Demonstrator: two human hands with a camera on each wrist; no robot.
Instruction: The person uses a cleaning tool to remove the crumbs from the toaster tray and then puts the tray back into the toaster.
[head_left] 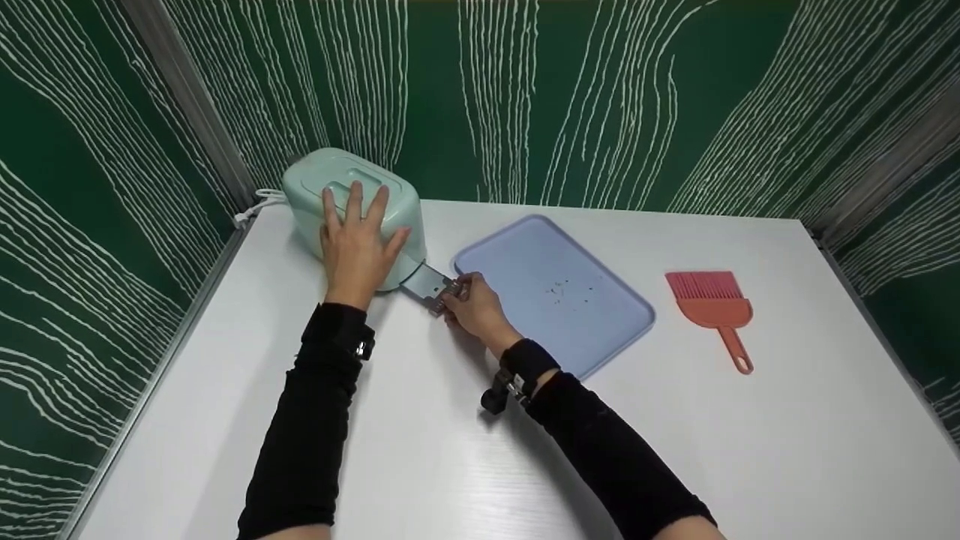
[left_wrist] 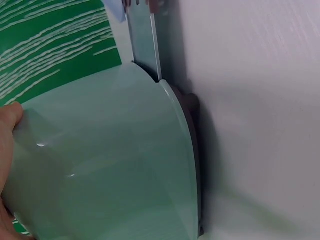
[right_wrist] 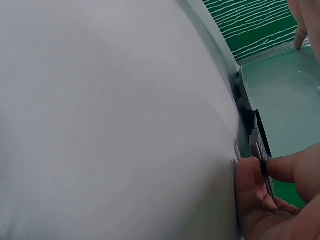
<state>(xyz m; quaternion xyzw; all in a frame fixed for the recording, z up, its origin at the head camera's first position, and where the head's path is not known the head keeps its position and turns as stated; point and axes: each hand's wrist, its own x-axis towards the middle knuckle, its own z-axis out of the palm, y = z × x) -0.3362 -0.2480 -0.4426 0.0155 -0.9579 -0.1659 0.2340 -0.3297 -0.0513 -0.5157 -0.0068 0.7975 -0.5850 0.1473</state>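
A mint-green toaster (head_left: 405, 214) stands at the table's back left. My left hand (head_left: 356, 244) rests on its top and side, fingers straight and spread. Out of the toaster's near end sticks a flat metal crumb tray (head_left: 422, 283), partly inside the body. My right hand (head_left: 478, 307) pinches the tray's outer end between thumb and fingers, low over the table. In the left wrist view, the crumb tray (left_wrist: 142, 45) comes from the slot at the base of the toaster (left_wrist: 110, 150). The right wrist view has the thumb against one face of the tray's end.
A light blue tray (head_left: 510, 262) lies right of the toaster, with small dark crumbs (head_left: 566, 292) scattered on it. Farther right lies a red-orange hand brush (head_left: 712, 311). A white cord (head_left: 266, 199) is behind the toaster. Green panels with white lines border the table.
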